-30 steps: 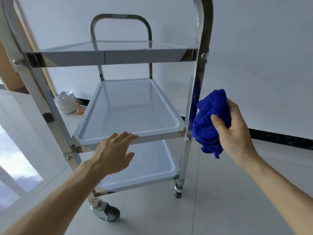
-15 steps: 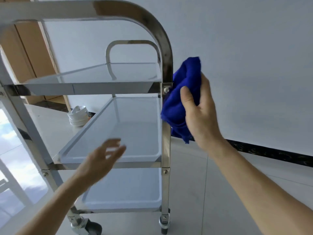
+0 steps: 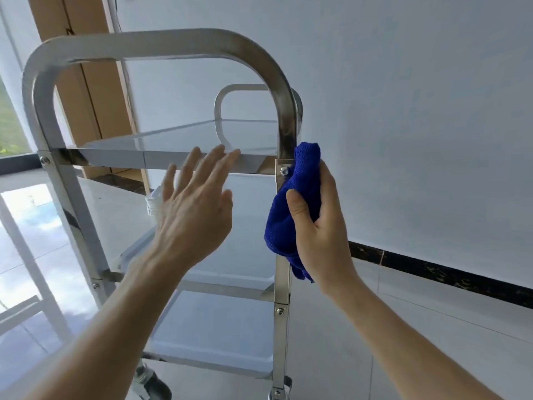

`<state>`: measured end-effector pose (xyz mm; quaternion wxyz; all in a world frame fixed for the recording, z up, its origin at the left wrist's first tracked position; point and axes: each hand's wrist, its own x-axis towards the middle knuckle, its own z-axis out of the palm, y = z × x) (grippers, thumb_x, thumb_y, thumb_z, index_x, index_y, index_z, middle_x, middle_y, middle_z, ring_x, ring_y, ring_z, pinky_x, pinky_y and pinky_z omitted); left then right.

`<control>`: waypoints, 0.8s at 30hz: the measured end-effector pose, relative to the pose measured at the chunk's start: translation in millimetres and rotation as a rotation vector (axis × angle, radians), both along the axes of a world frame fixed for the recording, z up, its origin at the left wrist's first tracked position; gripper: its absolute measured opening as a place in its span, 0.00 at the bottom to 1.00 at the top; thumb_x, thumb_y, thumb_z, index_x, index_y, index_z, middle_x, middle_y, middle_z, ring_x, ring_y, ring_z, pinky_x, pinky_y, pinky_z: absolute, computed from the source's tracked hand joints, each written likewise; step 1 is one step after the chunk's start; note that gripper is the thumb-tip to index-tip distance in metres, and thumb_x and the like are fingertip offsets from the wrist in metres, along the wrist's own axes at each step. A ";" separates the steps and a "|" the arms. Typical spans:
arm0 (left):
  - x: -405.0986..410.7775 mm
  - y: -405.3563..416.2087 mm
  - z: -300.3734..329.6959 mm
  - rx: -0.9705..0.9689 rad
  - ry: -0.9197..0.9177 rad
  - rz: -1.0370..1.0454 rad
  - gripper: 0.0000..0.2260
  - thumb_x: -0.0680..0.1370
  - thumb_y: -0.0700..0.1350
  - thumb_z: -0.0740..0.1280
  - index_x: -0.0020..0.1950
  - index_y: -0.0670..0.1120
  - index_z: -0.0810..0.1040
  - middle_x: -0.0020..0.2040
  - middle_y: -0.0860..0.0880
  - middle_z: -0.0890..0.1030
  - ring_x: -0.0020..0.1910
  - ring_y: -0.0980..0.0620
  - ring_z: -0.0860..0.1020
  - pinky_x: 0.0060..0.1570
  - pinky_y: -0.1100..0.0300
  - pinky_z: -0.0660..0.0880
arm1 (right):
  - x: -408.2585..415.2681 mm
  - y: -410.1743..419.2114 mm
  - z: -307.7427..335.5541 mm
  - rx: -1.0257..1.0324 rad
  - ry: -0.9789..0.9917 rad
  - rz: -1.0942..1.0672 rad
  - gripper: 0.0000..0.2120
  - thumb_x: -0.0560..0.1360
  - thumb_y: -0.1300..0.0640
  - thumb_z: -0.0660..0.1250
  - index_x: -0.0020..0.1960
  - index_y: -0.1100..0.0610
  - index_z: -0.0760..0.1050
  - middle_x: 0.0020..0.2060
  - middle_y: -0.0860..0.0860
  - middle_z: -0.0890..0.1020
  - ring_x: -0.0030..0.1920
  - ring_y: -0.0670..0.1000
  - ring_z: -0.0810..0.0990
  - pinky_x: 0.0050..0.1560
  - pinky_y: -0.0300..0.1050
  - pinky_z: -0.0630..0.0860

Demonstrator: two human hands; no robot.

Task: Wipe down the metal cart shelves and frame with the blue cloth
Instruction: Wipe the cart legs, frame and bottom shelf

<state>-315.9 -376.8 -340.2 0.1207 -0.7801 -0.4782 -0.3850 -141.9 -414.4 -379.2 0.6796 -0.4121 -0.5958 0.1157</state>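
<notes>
Your right hand (image 3: 323, 226) sits right of centre in the frame, its fingers and thumb curled round the bunched blue cloth (image 3: 294, 203), which is pressed against the right-hand upright post (image 3: 284, 134) of the metal cart (image 3: 161, 44). The cloth covers the post just below the bolt (image 3: 284, 169) where the top shelf (image 3: 184, 140) joins it, and a loose tail of cloth hangs down beside the post under your wrist.

Your left hand (image 3: 196, 209) is at the centre of the frame, fingers straight and spread wide, holding nothing. It is slightly blurred, and its fingertips lie over the front edge of the top shelf; you cannot tell whether they touch it.

The cart's curved handle arches across the upper left of the frame. The middle shelf (image 3: 230, 287) and bottom shelf (image 3: 219, 342) show below your arms, with a wheel (image 3: 153, 385) at the bottom edge. A white wall (image 3: 403, 96) fills the right side, above a dark skirting strip (image 3: 450, 278) and a pale tiled floor (image 3: 375, 342).
</notes>
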 end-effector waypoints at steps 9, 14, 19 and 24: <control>-5.3 12.1 1.3 0.099 -0.037 -0.068 0.29 0.75 0.29 0.58 0.72 0.51 0.69 0.71 0.52 0.72 0.72 0.46 0.64 0.66 0.45 0.65 | -27.9 20.9 -10.7 0.076 0.037 -0.200 0.28 0.80 0.50 0.64 0.76 0.46 0.59 0.61 0.41 0.73 0.63 0.43 0.73 0.62 0.32 0.67; -9.3 13.1 18.0 0.090 0.071 -0.052 0.29 0.75 0.32 0.58 0.72 0.55 0.68 0.68 0.53 0.73 0.66 0.46 0.67 0.62 0.44 0.68 | -28.6 21.7 -60.5 0.029 -0.080 -0.269 0.30 0.80 0.46 0.64 0.77 0.48 0.55 0.61 0.45 0.73 0.59 0.49 0.76 0.58 0.47 0.77; -5.4 14.7 29.5 0.045 0.132 -0.031 0.29 0.75 0.34 0.59 0.71 0.59 0.69 0.66 0.52 0.72 0.63 0.46 0.67 0.60 0.47 0.65 | -27.7 10.3 -112.1 -0.142 -0.042 -0.217 0.28 0.78 0.44 0.63 0.74 0.48 0.60 0.56 0.44 0.73 0.57 0.46 0.75 0.59 0.50 0.75; -2.7 11.8 25.6 0.019 0.104 -0.020 0.30 0.75 0.33 0.57 0.72 0.59 0.69 0.67 0.51 0.71 0.66 0.45 0.65 0.63 0.46 0.63 | -33.7 18.3 -54.8 -0.033 -0.001 -0.248 0.23 0.80 0.45 0.63 0.71 0.52 0.64 0.54 0.45 0.74 0.53 0.45 0.74 0.56 0.48 0.76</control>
